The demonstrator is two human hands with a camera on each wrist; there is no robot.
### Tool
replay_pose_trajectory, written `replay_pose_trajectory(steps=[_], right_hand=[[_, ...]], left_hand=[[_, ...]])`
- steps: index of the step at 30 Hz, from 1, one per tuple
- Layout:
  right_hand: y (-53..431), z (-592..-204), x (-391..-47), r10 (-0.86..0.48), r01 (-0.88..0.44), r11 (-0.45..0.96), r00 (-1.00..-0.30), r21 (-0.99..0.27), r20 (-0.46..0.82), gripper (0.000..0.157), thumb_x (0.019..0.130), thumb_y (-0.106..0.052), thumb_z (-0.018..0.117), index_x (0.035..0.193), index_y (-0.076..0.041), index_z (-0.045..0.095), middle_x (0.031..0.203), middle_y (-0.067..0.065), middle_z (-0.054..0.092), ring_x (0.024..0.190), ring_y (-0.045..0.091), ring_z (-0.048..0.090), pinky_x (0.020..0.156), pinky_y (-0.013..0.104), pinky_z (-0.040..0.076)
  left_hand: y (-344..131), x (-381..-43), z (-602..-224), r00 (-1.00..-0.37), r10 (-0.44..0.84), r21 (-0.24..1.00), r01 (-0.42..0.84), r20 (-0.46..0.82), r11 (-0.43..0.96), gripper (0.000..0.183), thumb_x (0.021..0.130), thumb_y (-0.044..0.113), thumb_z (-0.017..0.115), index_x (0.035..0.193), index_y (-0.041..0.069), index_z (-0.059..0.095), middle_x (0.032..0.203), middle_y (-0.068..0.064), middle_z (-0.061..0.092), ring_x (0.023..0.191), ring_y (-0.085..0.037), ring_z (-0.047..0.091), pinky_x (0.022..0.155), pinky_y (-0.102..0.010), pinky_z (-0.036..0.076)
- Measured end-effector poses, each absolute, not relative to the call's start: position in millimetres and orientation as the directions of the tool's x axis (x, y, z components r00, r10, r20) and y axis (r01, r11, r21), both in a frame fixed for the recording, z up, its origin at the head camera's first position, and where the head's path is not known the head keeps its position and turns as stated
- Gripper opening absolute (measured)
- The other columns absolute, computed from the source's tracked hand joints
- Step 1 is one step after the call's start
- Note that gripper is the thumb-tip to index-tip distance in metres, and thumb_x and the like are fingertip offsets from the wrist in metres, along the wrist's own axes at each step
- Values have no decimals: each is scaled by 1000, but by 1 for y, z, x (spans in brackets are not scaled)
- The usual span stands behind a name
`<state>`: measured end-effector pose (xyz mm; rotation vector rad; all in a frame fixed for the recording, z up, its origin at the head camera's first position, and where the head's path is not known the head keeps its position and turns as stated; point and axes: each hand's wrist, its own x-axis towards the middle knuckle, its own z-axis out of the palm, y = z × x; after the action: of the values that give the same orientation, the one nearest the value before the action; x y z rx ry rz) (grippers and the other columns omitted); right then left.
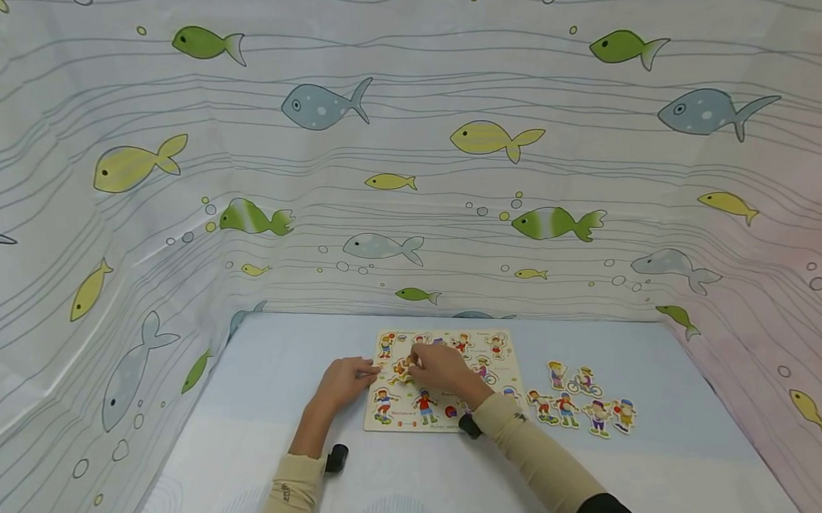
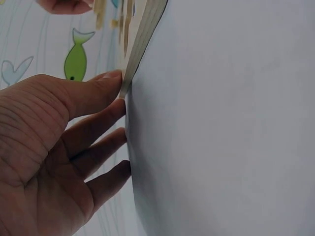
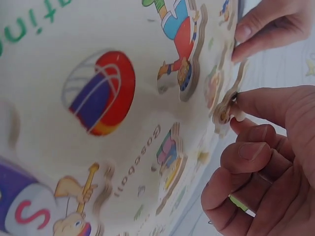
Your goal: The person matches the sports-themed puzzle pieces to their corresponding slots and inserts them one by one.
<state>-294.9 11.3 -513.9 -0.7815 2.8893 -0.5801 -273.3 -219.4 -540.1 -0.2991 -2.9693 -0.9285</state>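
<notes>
A cream wooden puzzle board [image 1: 403, 398] with printed sports figures and words lies on the table. My right hand [image 1: 445, 370] is over its upper middle, pinching a small figure-shaped wooden puzzle piece [image 3: 225, 110] between thumb and index finger. That piece is tilted close to the board, and its picture is hard to make out. At the board's left edge is my left hand [image 1: 347, 380]. In the left wrist view, the left thumb [image 2: 98, 93] touches the board's edge while the other fingers, mostly straight, touch the table.
Several loose figure pieces, among them a cyclist [image 1: 585, 381] and a figure in purple trousers [image 1: 599, 418], lie on the table right of the board. A fish-patterned sheet [image 1: 436, 202] rises behind the table and along both sides.
</notes>
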Motion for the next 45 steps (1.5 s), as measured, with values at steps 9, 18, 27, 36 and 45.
replay_pose_trajectory(steps=[9, 18, 27, 36, 45], right_hand=[[-2, -522, -302, -513, -473, 797, -858, -375, -8, 11, 95, -28, 65, 91, -19, 60, 75, -9, 55, 62, 10, 50, 52, 25, 42], [-9, -527, -302, -504, -463, 817, -863, -344, -36, 11, 95, -27, 64, 90, -18, 60, 75, -8, 54, 64, 10, 51, 54, 26, 44], [-12, -527, -303, -508, -475, 820, -861, -318, -23, 12, 95, -28, 63, 91, -19, 58, 73, -8, 53, 62, 9, 50, 53, 25, 43], [-15, -529, -300, -489, -453, 836, -871, -308, -46, 14, 96, -28, 62, 89, -18, 57, 72, -7, 52, 61, 10, 50, 52, 26, 42], [-11, -525, -299, -496, -462, 818, -868, -342, -15, 11, 95, -28, 63, 95, -18, 61, 76, -7, 56, 63, 10, 51, 54, 26, 44]], left_hand=[[-221, -274, -539, -979, 186, 568, 199, 81, 798, 18, 88, 15, 75, 106, 14, 78, 122, -5, 68, 123, -32, 57, 106, -51, 41], [-221, -272, -541, -979, 193, 586, 197, 69, 786, 20, 88, 15, 74, 108, 14, 77, 125, -7, 67, 125, -34, 55, 107, -52, 40], [-220, -273, -540, -981, 181, 562, 191, 75, 805, 19, 88, 16, 75, 107, 15, 78, 122, -3, 69, 123, -30, 57, 106, -50, 41], [-220, -273, -542, -983, 175, 564, 177, 58, 806, 19, 89, 17, 75, 107, 16, 77, 122, -3, 68, 124, -31, 57, 107, -51, 40], [-220, -273, -541, -980, 183, 558, 193, 74, 807, 20, 88, 16, 75, 108, 15, 77, 122, -2, 69, 123, -31, 57, 107, -51, 41]])
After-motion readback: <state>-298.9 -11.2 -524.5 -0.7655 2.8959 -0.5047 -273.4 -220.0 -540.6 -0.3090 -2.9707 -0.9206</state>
